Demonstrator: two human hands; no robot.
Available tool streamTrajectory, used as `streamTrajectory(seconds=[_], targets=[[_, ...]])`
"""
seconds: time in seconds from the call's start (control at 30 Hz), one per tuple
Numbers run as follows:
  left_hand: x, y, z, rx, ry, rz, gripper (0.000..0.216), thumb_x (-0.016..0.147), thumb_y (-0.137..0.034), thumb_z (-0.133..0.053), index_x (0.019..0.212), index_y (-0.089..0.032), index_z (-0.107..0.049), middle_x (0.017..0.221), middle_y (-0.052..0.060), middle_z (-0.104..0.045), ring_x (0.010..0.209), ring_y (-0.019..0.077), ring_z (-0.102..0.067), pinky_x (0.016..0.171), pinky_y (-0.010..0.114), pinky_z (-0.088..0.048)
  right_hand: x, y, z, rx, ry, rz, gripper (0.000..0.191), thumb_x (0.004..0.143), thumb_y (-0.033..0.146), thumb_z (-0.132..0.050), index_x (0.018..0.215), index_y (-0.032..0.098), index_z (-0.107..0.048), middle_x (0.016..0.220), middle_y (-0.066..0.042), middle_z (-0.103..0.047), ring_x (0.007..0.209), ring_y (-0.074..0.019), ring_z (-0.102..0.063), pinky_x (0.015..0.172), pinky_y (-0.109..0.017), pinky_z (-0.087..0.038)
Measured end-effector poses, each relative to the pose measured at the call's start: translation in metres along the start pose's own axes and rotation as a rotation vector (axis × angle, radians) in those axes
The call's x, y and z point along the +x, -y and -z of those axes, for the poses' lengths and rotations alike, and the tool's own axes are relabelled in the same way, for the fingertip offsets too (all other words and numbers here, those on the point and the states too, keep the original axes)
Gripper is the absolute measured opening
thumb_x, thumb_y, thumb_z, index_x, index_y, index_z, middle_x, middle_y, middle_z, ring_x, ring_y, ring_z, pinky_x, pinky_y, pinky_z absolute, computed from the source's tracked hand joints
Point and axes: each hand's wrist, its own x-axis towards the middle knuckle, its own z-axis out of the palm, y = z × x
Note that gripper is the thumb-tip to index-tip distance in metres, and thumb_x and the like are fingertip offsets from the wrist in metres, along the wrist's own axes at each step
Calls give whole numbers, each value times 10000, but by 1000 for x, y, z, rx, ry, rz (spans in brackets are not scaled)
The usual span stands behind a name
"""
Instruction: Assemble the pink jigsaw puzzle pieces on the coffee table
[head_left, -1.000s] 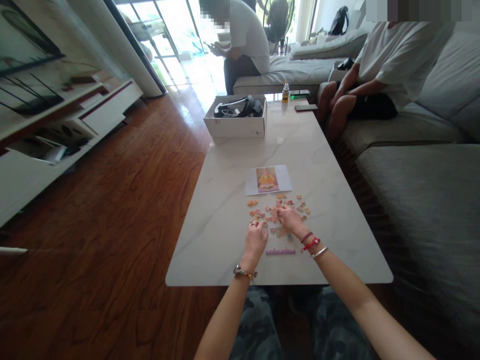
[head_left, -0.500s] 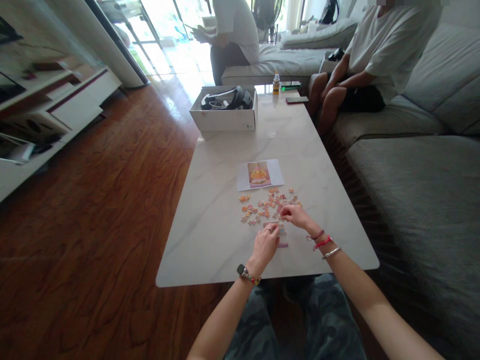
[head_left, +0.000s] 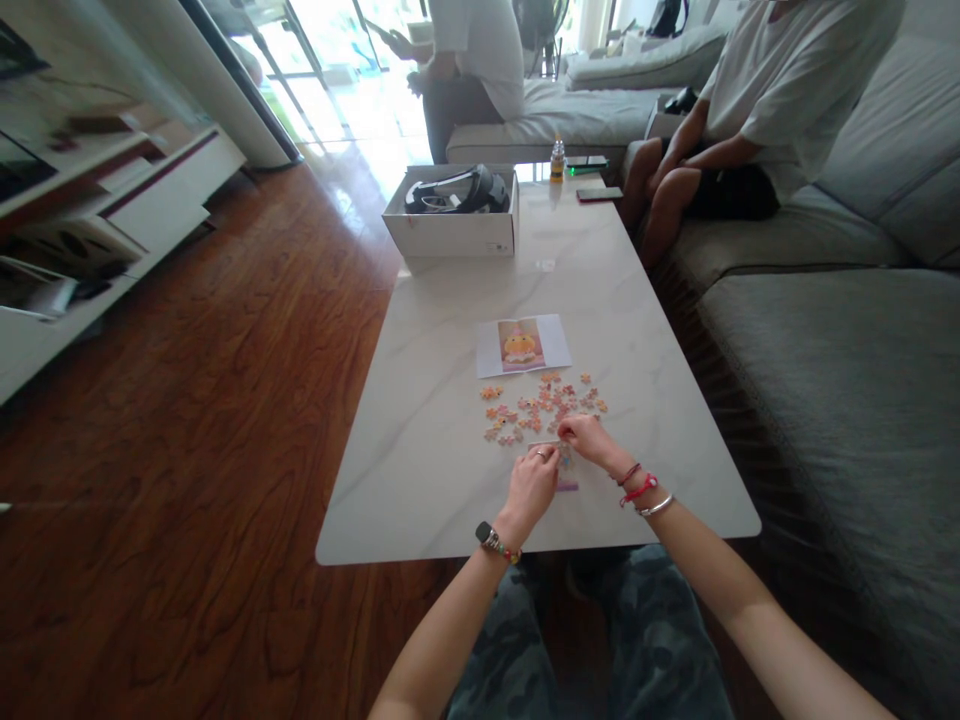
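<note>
Small orange and pink jigsaw puzzle pieces (head_left: 551,398) lie scattered on the white marble-look table. My left hand (head_left: 534,482) rests at their near side, fingers pinched together over a partly joined section whose purple edge strip (head_left: 568,487) shows beside it. What its fingertips hold is hidden. Close by on the right, my right hand (head_left: 589,438) is closed in a pinch at the near edge of the loose pieces. Anything between those fingers is too small to make out. Beyond the pieces lies a paper sheet (head_left: 556,342) printed with a yellow cartoon figure.
A white box (head_left: 450,238) holding a black headset (head_left: 461,192) stands at the table's far end. A small bottle (head_left: 557,160) and a phone (head_left: 600,195) are at the far right. One person sits on the grey sofa (head_left: 825,340), another by the window.
My right hand has shifted slightly left, closer to my left hand. The left hand stays almost in place. The whole view has tilted a little.
</note>
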Motion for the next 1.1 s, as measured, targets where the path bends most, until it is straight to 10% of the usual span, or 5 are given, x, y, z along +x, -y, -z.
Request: streamTrajectory(seconds=[0.77,1.1], targets=[[1,2,-4,-9,-7,-3,326,816,-118,-390,1098,-217,-519,1131,77,-542,1068,184,-464,798,298,-412,-15,-1,6,147,-26,-210,155,725,211,-518,684,144,-652,514,1,-612,466,-92,-543,514,-188,-399],[0,1,-2,-11,0,5,325,813,-120,-413,1097,-241,-516,1145,60,-537,1079,184,-463,810,300,-407,-22,-10,20,30,86,54,143,712,74,-522,675,157,-632,732,-34,-597,705,-127,-537,671,-230,-409]])
